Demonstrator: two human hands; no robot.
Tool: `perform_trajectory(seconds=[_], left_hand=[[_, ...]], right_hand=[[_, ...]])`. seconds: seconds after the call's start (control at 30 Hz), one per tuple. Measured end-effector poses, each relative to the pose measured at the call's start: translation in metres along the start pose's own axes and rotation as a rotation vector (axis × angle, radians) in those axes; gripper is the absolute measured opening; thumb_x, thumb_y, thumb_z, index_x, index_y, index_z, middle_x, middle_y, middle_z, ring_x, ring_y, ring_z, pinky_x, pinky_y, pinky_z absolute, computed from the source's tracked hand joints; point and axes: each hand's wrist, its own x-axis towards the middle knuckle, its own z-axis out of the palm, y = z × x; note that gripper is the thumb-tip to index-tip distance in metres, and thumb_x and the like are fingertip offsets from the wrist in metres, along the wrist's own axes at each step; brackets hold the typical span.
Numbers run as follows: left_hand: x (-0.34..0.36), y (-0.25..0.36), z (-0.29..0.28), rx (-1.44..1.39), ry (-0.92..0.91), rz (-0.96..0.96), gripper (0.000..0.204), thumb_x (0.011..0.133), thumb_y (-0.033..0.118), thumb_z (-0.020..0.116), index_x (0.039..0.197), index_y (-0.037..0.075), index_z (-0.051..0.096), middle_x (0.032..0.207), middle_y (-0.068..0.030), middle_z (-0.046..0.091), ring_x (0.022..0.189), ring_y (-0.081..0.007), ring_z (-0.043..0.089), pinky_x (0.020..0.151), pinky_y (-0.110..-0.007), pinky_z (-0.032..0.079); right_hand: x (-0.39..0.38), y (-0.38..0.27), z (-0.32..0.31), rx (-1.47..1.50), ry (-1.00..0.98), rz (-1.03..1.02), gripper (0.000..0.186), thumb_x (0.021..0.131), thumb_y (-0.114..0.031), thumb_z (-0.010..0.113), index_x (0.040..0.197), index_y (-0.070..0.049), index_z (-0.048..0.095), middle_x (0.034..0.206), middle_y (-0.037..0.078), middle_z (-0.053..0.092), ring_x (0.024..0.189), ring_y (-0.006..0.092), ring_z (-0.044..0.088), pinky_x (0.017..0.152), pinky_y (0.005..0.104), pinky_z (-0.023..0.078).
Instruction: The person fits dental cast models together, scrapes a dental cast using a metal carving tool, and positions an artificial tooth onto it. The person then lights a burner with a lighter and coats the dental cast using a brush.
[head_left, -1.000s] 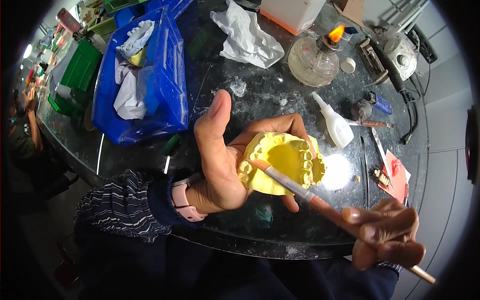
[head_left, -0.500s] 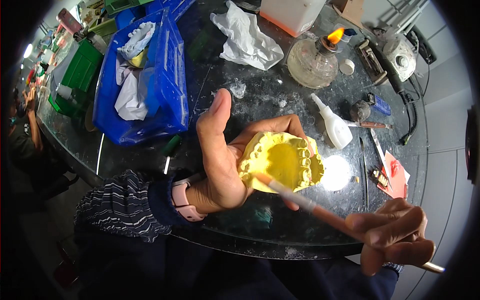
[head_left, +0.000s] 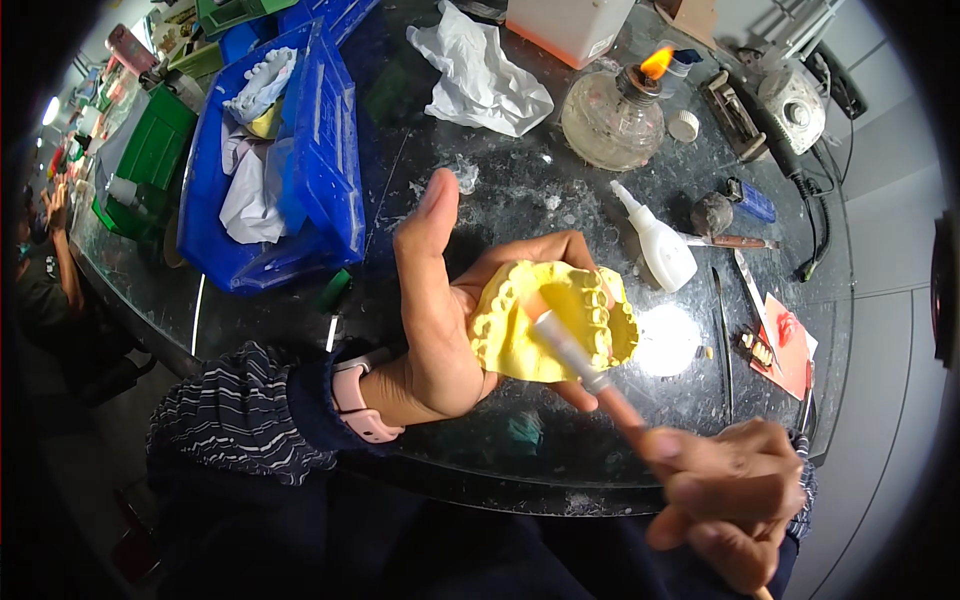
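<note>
A yellow dental cast [head_left: 510, 345] with a row of moulded teeth rests in my left hand [head_left: 435, 330]. The fingers curl behind it, while the thumb points up, off the cast. My right hand [head_left: 735, 495], slightly blurred, grips the handle of a brush [head_left: 570, 345] with a metal ferrule. Its tip lies over the hollow inside the tooth arch; whether the bristles touch the surface is hard to make out.
A lit spirit lamp [head_left: 612, 125] burns at the far right, near a white dropper bottle [head_left: 662, 250]. Slim tools and a pink wax sheet [head_left: 788, 345] lie at right. A blue bin [head_left: 335, 170] stands left, crumpled tissue [head_left: 480, 75] behind. Another person's hand [head_left: 55, 205] shows far left.
The brush tip has moved from the cast's near-left edge up into its hollow. My right hand has shifted left and its fingers have turned. The left hand still holds the cast.
</note>
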Motion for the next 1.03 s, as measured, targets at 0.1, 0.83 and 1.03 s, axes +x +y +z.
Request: perform_trajectory(seconds=[0.1, 0.83, 1.03], left_hand=[[0.005, 0.001, 0.014, -0.044, 0.203, -0.024, 0.107, 0.064, 0.092, 0.003, 0.082, -0.002, 0.049, 0.079, -0.0118, 0.053, 0.074, -0.0231, 0.058, 0.071, -0.031, 0.047], [0.001, 0.004, 0.011, 0.332, 0.257, 0.036, 0.109, 0.063, 0.093, 0.007, 0.088, -0.004, 0.049, 0.078, -0.0142, 0.058, 0.069, -0.0214, 0.062, 0.055, -0.032, 0.055], [-0.001, 0.007, 0.021, 0.369, 0.337, 0.039, 0.107, 0.063, 0.092, 0.008, 0.089, -0.004, 0.05, 0.08, -0.013, 0.057, 0.07, -0.0199, 0.06, 0.056, -0.033, 0.056]], right_hand=[[0.011, 0.023, 0.013, -0.086, 0.27, -0.732, 0.015, 0.074, 0.01, 0.065, 0.071, 0.006, 0.052, 0.086, 0.032, 0.064, 0.076, 0.0323, 0.07, 0.058, 0.0334, 0.06], [0.004, 0.025, -0.011, -0.033, -0.154, -0.25, 0.038, 0.082, -0.002, 0.065, 0.113, -0.001, 0.043, 0.1, 0.025, 0.054, 0.08, 0.0283, 0.069, 0.051, 0.0229, 0.059], [0.01, 0.008, -0.01, -0.059, -0.077, -0.386, 0.045, 0.08, -0.004, 0.067, 0.118, -0.004, 0.043, 0.097, 0.027, 0.06, 0.076, 0.0281, 0.07, 0.065, 0.0301, 0.06]])
